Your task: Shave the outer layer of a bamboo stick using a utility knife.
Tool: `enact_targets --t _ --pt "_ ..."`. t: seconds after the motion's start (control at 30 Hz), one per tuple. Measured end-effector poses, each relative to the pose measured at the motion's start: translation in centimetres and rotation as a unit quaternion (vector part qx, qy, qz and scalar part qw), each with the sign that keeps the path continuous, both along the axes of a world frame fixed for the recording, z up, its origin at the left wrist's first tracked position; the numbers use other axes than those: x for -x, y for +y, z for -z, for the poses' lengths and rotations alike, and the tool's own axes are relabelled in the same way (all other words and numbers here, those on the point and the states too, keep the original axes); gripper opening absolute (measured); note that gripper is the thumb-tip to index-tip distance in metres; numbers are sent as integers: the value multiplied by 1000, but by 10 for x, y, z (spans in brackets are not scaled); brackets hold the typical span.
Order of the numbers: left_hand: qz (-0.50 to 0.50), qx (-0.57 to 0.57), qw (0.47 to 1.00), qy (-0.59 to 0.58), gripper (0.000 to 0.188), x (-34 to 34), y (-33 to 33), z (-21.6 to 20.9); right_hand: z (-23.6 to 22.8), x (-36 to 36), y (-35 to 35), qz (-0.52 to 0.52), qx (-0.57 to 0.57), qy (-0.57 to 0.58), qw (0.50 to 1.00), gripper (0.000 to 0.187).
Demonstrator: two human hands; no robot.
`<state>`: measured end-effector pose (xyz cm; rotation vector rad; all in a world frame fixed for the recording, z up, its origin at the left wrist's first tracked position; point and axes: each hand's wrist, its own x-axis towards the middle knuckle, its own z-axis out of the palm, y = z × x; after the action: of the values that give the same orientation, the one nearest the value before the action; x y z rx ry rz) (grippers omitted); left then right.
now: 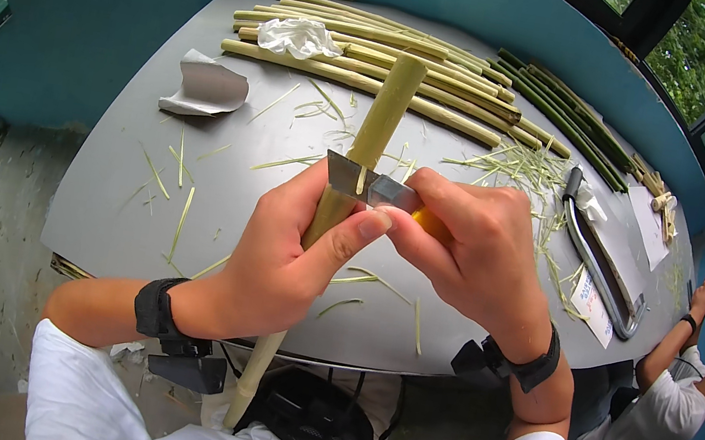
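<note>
Centrally, a pale bamboo pole (386, 114) slants across the near edge of the grey worktop (123, 200), left hand (277, 254) wrapped round it, right hand (487, 252) gripping a yellow-handled knife (394, 194), blade against the pole.

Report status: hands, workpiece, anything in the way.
Left hand gripping bamboo pole. Right hand holding knife, blade against the pole. Loose shavings scattered on table; none clearly obstructing the hands.
</note>
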<state>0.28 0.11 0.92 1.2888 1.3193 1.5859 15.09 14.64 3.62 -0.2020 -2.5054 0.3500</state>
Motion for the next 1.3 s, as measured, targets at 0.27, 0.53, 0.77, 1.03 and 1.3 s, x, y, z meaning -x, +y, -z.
enact_targets --t 0.27,0.53,0.77,1.03,1.3 --pt "-43 21 999 22 32 4 7 -3 1 2 2 45 7 24 999 39" --pt "-24 74 997 0 32 9 6 -10 -3 3 14 83 23 13 996 42" --pt "48 22 998 23 26 2 -2 -3 -13 -19 83 186 175 139 957 57" --pt "47 41 995 -71 20 18 9 6 -18 -16 40 22 160 27 986 42" --pt "76 20 994 -76 30 13 5 7 -13 -2 13 -36 55 -97 993 37"
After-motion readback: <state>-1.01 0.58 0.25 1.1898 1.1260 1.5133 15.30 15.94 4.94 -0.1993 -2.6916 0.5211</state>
